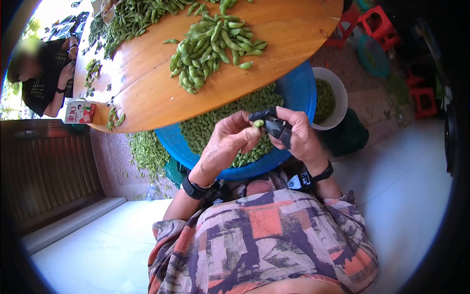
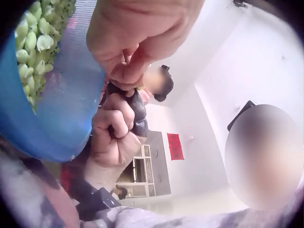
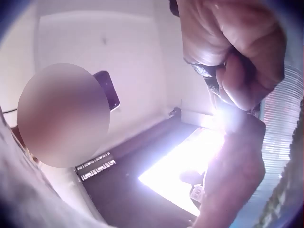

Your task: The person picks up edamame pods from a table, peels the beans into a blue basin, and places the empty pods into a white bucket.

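Observation:
Over the basin, my left hand (image 1: pixel 227 139) pinches a small green edamame pod (image 1: pixel 258 123) between thumb and fingers. My right hand (image 1: pixel 302 134) meets it from the other side, its curled fingers and thumb gripping at the same pod. Black coverings (image 1: pixel 278 128) wrap the right thumb and index finger. Most of the pod is hidden by the fingers. Below both hands, the blue basin (image 1: pixel 169 142) holds a thick layer of shelled green beans (image 1: pixel 205 128). In the left wrist view, the fingertips of both hands touch.
A pile of edamame pods (image 1: pixel 205 46) lies on the wooden table (image 1: pixel 142 83), with a larger heap (image 1: pixel 134 19) behind. A white bucket (image 1: pixel 341 93) stands right of the basin. Empty-looking husks (image 1: pixel 147 149) cover the floor at left. Another person (image 1: pixel 46 78) sits at the table's far left.

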### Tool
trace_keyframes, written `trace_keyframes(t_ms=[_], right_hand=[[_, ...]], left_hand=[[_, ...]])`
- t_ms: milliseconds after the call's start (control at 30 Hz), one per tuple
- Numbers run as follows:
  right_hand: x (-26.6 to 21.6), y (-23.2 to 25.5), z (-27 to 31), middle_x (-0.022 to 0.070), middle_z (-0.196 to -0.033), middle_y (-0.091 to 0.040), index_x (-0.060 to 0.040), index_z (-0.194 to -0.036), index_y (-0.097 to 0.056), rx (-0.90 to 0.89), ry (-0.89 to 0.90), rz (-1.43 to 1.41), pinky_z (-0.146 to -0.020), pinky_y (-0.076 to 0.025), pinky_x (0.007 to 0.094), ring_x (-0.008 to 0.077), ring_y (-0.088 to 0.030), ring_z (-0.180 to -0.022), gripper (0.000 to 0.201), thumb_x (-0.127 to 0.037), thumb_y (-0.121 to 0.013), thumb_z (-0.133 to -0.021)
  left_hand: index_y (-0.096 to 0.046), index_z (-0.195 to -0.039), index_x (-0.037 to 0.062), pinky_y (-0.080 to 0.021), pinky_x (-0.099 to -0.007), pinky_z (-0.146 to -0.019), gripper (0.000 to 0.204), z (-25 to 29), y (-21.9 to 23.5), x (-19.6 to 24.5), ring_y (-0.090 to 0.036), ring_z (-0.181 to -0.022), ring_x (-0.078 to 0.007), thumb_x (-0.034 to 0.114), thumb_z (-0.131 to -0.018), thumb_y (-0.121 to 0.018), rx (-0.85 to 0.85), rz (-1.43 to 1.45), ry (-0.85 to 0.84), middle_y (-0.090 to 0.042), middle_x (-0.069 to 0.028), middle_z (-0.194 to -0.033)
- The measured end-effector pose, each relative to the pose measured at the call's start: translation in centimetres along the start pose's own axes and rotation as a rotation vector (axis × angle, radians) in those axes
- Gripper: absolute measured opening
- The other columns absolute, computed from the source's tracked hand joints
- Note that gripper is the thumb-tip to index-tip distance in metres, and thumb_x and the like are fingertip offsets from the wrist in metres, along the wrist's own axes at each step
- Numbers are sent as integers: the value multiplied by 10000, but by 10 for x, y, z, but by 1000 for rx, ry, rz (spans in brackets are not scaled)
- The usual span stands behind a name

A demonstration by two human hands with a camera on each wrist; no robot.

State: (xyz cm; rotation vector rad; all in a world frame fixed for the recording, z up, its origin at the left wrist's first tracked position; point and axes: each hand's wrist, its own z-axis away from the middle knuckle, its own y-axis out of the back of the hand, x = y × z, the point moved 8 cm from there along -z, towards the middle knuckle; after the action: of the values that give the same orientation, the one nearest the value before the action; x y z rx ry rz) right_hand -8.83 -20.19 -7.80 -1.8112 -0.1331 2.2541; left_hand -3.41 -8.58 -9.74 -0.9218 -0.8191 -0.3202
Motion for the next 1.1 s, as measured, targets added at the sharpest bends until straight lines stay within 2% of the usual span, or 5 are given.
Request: trace_keyframes(t_ms=[100, 400, 500, 633, 1100], right_hand=[[-20, -8, 2, 110, -708, -483, 26, -859, -563, 199, 398, 454, -566, -399, 303, 207, -487, -613, 73, -25, -547, -809], [-11, -8, 1, 126, -726, -476, 24, -896, -576, 168, 168, 305, -627, -431, 331, 225, -513, -666, 158, 41, -510, -753], [-4, -10, 1, 121, -726, -486, 17, -899, -590, 186, 31, 227, -609, -433, 326, 226, -520, -655, 140, 36, -519, -779], [-21, -12, 3, 142, -756, -511, 10, -905, -594, 329, 491, 622, -590, -442, 355, 305, -536, -653, 105, 22, -549, -811], [-20, -15, -1, 180, -804, -530, 21, -909, -577, 348, 498, 699, -628, -450, 420, 400, -558, -730, 142, 55, -577, -771]], left_hand=[[-589, -932, 39, -301, -189, -458, 88, 1, -3, 11, -425, -526, -43, 115, -947, -631, 166, -242, -161, -559, 12, -692], [-554, -829, -3, -355, -228, -432, 224, 7, 2, 28, -499, -487, -65, 139, -1002, -535, 212, -861, -383, -559, -15, -585], [-573, -858, -5, -387, -243, -457, 244, 4, 11, 15, -518, -497, -97, 156, -1019, -487, 164, -550, -65, -585, -24, -634], [-572, -897, -7, -408, -254, -493, 245, -4, 6, 7, -540, -561, -117, 159, -1030, -450, 100, -278, -36, -597, -48, -694], [-553, -937, -1, -319, -219, -506, 171, -7, 21, -10, -430, -577, -76, 156, -935, -483, 245, -57, -33, -530, -31, -710]])
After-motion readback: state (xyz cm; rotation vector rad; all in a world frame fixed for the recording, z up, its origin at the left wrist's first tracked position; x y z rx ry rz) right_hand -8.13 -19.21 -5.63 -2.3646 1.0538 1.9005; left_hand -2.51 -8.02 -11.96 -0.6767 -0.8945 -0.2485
